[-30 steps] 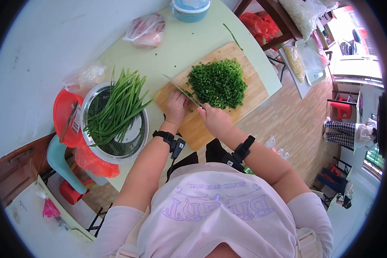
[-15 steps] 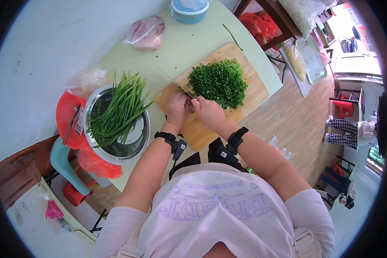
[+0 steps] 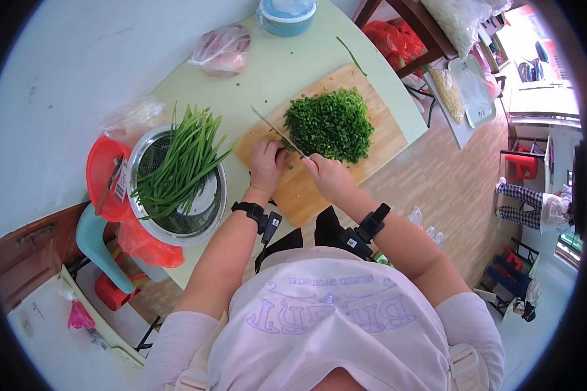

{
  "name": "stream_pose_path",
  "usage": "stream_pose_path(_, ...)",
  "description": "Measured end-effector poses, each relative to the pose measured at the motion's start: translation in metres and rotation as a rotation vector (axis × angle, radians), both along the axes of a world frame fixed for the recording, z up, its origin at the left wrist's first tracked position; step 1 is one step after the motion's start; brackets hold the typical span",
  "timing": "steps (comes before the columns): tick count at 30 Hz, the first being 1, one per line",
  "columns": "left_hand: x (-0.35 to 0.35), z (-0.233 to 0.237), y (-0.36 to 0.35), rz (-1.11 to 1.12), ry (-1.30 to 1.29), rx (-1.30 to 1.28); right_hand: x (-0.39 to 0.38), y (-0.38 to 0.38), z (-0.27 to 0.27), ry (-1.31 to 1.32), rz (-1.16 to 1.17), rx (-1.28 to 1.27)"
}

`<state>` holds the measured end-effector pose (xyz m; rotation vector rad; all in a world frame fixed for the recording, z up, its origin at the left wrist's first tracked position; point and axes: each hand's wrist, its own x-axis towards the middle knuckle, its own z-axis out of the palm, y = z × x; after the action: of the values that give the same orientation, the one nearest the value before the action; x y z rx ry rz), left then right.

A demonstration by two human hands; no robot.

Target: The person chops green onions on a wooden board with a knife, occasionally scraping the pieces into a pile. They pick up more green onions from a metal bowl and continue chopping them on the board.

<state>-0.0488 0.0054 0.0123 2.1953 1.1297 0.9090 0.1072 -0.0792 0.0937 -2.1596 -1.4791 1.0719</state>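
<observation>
On the wooden cutting board (image 3: 300,202) lies a heap of chopped green chives (image 3: 329,127). My right hand (image 3: 331,177) is closed round the handle of a knife (image 3: 275,130), its thin blade slanting to the upper left along the heap's near-left edge. My left hand (image 3: 266,166) rests on the board just left of the blade, fingers curled. Small green bits show by its fingertips, but what it holds is hidden. To the left, long uncut chives (image 3: 186,163) lie across a metal colander bowl (image 3: 220,212).
A red basket (image 3: 101,176) with a grater stands beside the bowl. Farther back on the pale green table (image 3: 195,98) are a plastic bag of meat (image 3: 223,51) and a blue tub (image 3: 287,19). One stray chive stalk (image 3: 351,55) lies at the board's far corner.
My right hand has drawn the knife a little rightward and toward me, so its blade shows more clearly apart from my left hand. My left hand has barely moved.
</observation>
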Motion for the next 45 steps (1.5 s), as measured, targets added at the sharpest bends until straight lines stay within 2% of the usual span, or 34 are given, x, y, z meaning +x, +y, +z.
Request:
stream_pose_path(7, -0.001, -0.002, 0.002, -0.014, -0.026, 0.051, -0.009, -0.005, -0.007, -0.010, 0.002, 0.071)
stream_pose_path(19, 0.001, -0.007, 0.005, -0.002, 0.038, 0.114, -0.022, -0.003, -0.010, -0.188, 0.054, 0.002)
stream_pose_path(28, -0.002, -0.010, 0.007, -0.022, 0.026, 0.093, -0.027, 0.029, -0.022, -0.112, 0.042, 0.028)
stream_pose_path(31, -0.004, -0.004, 0.003, -0.020, 0.042, 0.054, -0.023, 0.030, -0.028, -0.035, -0.024, 0.017)
stream_pose_path(33, -0.004, -0.001, 0.002, -0.009, 0.059, 0.041, -0.015, 0.029, -0.038, 0.141, -0.148, 0.114)
stream_pose_path(37, -0.007, 0.000, 0.003, -0.015, 0.037, 0.061, -0.008, 0.018, -0.029, 0.134, -0.172, 0.109)
stream_pose_path(45, -0.009, -0.001, 0.004, -0.005, 0.045, 0.087, -0.013, 0.001, -0.001, -0.064, 0.049, 0.044)
